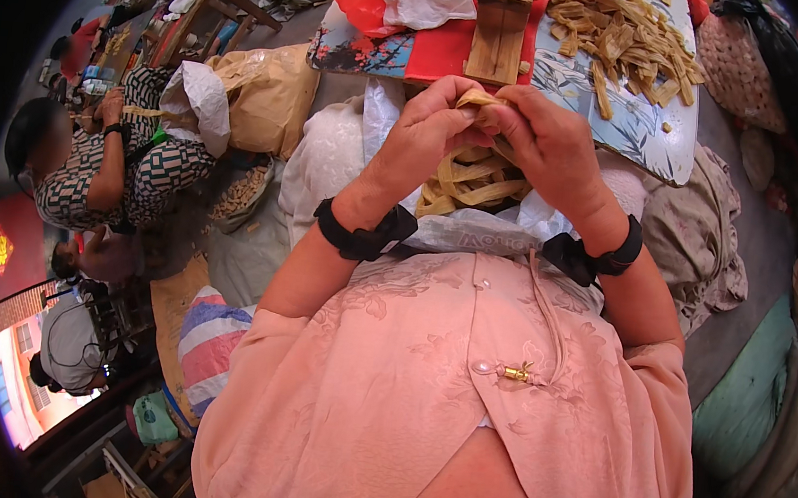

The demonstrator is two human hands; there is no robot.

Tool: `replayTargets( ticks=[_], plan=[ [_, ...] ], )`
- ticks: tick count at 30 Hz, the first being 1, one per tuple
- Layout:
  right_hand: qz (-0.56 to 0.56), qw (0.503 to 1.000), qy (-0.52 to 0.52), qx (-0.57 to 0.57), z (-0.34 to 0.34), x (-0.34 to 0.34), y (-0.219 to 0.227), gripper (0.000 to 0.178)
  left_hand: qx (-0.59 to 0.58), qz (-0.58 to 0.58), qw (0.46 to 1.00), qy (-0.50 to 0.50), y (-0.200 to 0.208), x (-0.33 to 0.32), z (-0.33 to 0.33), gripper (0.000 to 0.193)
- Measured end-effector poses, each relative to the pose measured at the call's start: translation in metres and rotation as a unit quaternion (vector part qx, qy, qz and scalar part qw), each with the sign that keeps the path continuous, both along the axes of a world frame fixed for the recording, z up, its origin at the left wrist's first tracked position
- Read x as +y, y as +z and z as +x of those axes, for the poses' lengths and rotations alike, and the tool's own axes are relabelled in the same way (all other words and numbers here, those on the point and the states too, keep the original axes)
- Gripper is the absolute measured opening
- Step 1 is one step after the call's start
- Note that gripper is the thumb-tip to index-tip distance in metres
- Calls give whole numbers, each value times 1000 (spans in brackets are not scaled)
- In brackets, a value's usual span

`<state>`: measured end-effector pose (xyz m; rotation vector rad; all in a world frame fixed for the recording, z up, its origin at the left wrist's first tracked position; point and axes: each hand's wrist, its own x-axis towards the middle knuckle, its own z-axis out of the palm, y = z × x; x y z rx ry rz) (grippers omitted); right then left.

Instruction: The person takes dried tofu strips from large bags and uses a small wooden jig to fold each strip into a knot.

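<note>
Both hands are raised together above my lap, just in front of the table edge. My left hand (429, 119) and my right hand (551, 137) pinch a tan, flat, folded strip (475, 98) between thumbs and fingers. Part of the strip is hidden by the fingers. Below them, more tan strips (471, 181) lie coiled in a whitish plastic bag (476, 233) on my lap. Right beyond my fingertips stands a small wooden stand (496, 54) with a groove, on a red cloth (435, 55).
A heap of tan strips (631, 32) covers the flower-printed tabletop (660, 144) at the far right. Red and white plastic bags (427, 1) lie at the far left of it. A seated person (108, 162) works to the left beside a brown paper sack (265, 95). Bundled fabric (695, 227) sits at right.
</note>
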<state>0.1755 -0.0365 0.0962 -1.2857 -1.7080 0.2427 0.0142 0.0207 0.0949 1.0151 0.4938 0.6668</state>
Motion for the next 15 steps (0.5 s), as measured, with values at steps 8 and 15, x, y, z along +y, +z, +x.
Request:
replayTargets(
  ticks=[8,15],
  plan=[
    [-238,846,197,434,-4,2,14,20,73,278,948,137,-1,1,6,18],
    [-277,815,138,491,5,18,3,21,55,278,941,185,-1,6,21,16]
  ],
)
